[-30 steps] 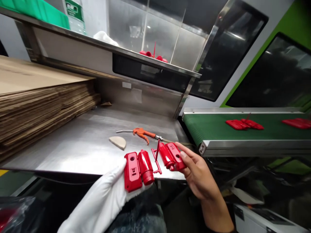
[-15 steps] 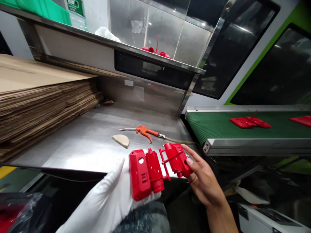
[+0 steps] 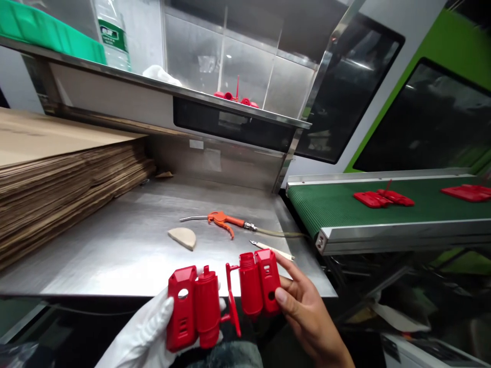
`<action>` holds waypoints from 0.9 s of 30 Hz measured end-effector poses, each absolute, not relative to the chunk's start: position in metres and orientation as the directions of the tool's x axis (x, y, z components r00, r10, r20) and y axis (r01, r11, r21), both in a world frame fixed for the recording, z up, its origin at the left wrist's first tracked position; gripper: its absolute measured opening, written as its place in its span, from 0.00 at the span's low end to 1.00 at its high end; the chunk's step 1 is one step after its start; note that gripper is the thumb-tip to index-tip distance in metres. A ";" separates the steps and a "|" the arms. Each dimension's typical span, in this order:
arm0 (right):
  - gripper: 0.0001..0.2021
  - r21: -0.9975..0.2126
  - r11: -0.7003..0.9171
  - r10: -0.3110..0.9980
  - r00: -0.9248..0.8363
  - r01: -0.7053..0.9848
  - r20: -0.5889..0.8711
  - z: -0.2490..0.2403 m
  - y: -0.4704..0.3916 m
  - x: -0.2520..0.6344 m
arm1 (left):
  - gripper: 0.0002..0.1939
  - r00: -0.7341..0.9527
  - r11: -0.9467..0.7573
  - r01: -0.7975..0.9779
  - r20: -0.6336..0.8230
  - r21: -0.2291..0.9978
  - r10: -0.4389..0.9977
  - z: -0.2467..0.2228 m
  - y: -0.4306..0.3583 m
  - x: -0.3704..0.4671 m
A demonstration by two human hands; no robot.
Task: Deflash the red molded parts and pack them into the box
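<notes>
Lower centre: gloved left hand (image 3: 151, 327) grips red part (image 3: 181, 309); bare right hand (image 3: 303, 306) pinches red piece (image 3: 268, 281). Orange air gun (image 3: 226, 220) on bench (image 3: 126, 230), mid-frame.

Plenty of room now along the counter's (image 3: 115, 255) front left and behind the orange air gun (image 3: 220, 218), but the cardboard stack (image 3: 57, 184) blocks far left, while beige piece (image 3: 184, 237), gun, hose (image 3: 280, 234) and knife (image 3: 274, 250) interrupt centre and right.

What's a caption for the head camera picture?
Gloved left hand and bare right hand hold red parts near a metal table.
</notes>
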State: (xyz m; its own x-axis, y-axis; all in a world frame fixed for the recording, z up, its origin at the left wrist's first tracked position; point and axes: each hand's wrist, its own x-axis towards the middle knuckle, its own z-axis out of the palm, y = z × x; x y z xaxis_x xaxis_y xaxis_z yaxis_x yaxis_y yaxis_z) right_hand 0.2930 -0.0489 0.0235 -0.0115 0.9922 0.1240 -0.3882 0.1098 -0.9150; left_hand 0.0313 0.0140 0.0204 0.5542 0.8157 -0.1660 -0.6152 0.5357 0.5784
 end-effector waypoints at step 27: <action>0.20 -0.873 0.013 0.999 -0.033 -0.487 0.034 0.049 -0.038 0.276 | 0.34 0.617 0.673 -0.662 -0.270 0.330 0.739 -0.028 0.021 0.040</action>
State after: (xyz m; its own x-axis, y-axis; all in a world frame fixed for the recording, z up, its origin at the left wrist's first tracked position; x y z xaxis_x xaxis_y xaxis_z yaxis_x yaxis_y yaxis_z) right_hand 0.2762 -0.0385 0.0487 -0.0331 0.9989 0.0338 -0.4871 0.0134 -0.8732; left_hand 0.0400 0.0214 -0.0284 0.6169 0.7394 -0.2696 -0.6623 0.6728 0.3297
